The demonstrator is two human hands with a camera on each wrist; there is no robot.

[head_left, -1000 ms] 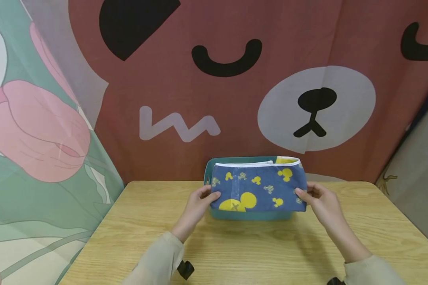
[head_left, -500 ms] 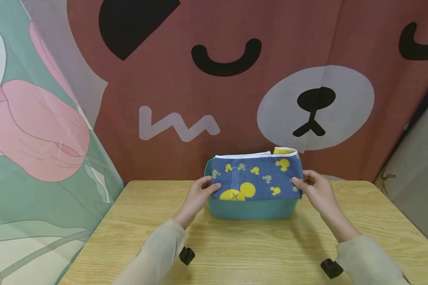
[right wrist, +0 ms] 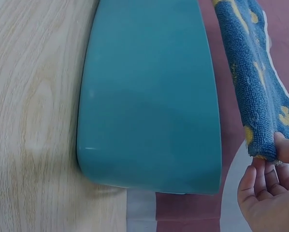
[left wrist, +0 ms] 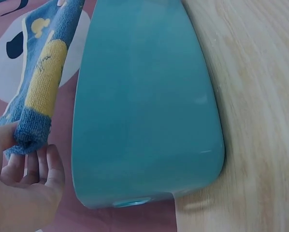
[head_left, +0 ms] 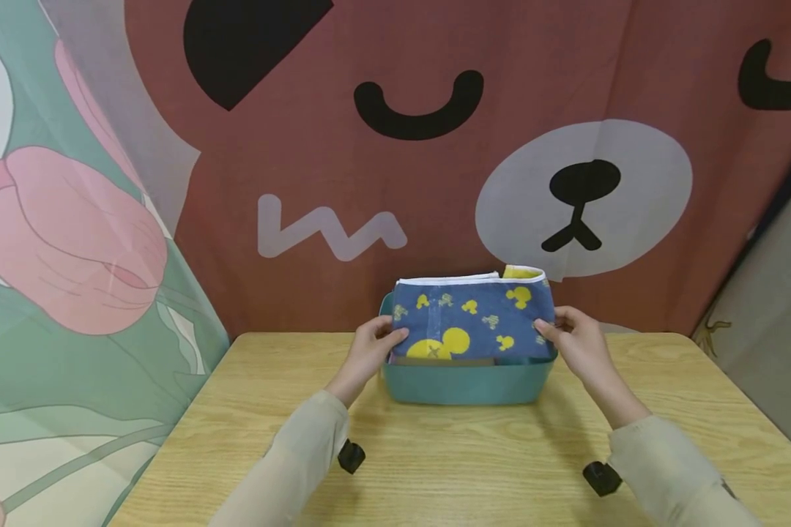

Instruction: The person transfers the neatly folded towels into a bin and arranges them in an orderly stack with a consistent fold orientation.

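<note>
A folded blue towel [head_left: 471, 311] with yellow mouse-head shapes and a white edge is stretched between both hands in the head view. My left hand [head_left: 372, 353] pinches its left end, thumb in front and fingers behind. At the other end my right hand [head_left: 576, 344] grips it the same way. The towel overlaps the opening of a teal plastic bin [head_left: 468, 386]. In the left wrist view the towel's rolled fold [left wrist: 44, 82] hangs above the bin's rim, and the right wrist view shows the towel [right wrist: 251, 82] beyond the bin wall [right wrist: 149, 96].
Inside the bin a tan, flat-edged item [head_left: 444, 361] shows below the towel. The bin stands near the back of a light wooden table [head_left: 435, 468]. Behind it hangs a reddish-brown cloth [head_left: 329, 293] with a cartoon bear; a floral cloth [head_left: 79, 307] hangs at the left.
Both hands have raised the towel and carried it slightly back and left. More of the bin's front wall shows, and the tan item inside has come into view.
</note>
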